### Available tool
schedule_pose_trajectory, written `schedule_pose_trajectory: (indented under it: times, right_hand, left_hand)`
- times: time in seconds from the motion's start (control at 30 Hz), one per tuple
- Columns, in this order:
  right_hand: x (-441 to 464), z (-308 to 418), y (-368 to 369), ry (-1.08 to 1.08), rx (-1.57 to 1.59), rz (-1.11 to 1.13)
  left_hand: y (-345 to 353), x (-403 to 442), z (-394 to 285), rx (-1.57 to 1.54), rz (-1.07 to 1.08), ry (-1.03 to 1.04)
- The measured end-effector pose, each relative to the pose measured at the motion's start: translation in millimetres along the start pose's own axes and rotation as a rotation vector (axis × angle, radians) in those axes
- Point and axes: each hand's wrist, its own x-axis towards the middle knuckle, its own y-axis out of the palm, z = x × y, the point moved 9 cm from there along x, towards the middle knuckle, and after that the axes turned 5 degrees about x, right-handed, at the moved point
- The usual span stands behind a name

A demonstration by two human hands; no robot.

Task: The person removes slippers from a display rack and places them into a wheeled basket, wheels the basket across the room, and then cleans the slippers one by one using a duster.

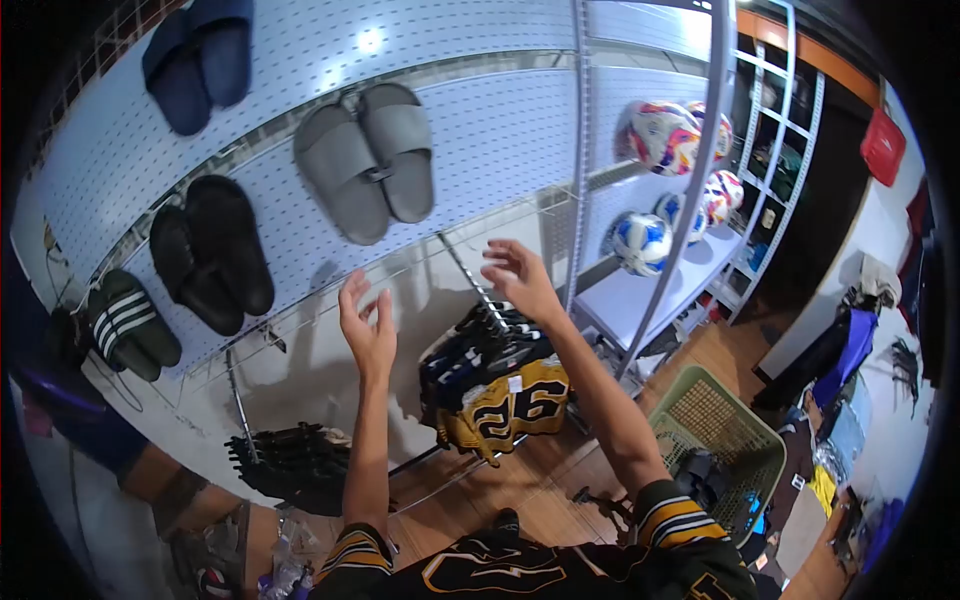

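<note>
"Is that person holding anything?"

"No. The left hand (pixel 368 325) is raised with thumb and fingers apart, and the right hand (pixel 522 282) has its fingers loosely bent around nothing. Each grip is released, and neither seems to touch the wall."

"What's closest to them?"

"At twelve o'clock from the left hand, the grey slides (pixel 345 165). They're set side by side on the perforated panel (pixel 500 130), straps outward, probably so anyone passing sees their full shape. The black slides (pixel 228 240), at ten, are put up likewise."

"And those clothes?"

"Six o'clock from the right hand: the mustard jersey (pixel 515 400), at the front of a packed row of hangers (pixel 500 335). The metal rod (pixel 465 272) juts out, I suppose, so garments can queue one behind another with the front one on show."

"Yet the blue-and-white ball (pixel 642 243) isn't hung?"

"It sits on the white shelf (pixel 615 300), between two and three o'clock from that hand. A flat ledge suits something round better, I reckon."
</note>
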Motion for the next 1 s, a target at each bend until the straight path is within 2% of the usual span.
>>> schedule_pose_trajectory:
  times: [0.17, 0.23, 0.3, 0.37, 0.43, 0.5, 0.63, 0.77, 0.83, 0.87, 1.0]
  right_hand:
    - [91, -9, 49, -0.036, -0.004, 0.004]
    - [108, -12, 61, 0.076, 0.074, 0.000]
    - [119, -6, 71, 0.094, 0.110, 0.015]
    - [122, -4, 76, 0.112, 0.151, 0.016]
    - [116, 5, 78, 0.072, 0.068, 0.006]
    - [104, 19, 72, 0.046, 0.069, -0.038]
    - [85, 44, 55, -0.027, -0.007, -0.010]
    - [66, 73, 39, -0.095, -0.080, -0.028]
    - [56, 88, 27, -0.196, -0.180, -0.049]
    - [50, 95, 22, -0.263, -0.188, -0.067]
    - [-6, 120, -14, -0.264, -0.226, -0.247]
  left_hand:
    - [-22, 67, 20, 0.022, -0.106, 0.066]
    - [-17, 86, 22, 0.024, -0.083, 0.076]
    - [-10, 100, 30, 0.022, -0.047, 0.055]
    - [4, 109, 35, -0.106, 0.037, 0.071]
    - [4, 106, 22, -0.163, 0.037, 0.077]
    - [-3, 103, 11, -0.019, -0.007, 0.195]
    - [-2, 79, -6, -0.153, 0.003, 0.052]
    - [2, 63, -39, -0.137, -0.007, 0.160]
    - [8, 54, -46, -0.182, 0.002, 0.145]
    - [11, 49, -52, -0.187, 0.005, 0.138]
    - [30, 19, -82, -0.208, 0.054, 0.111]
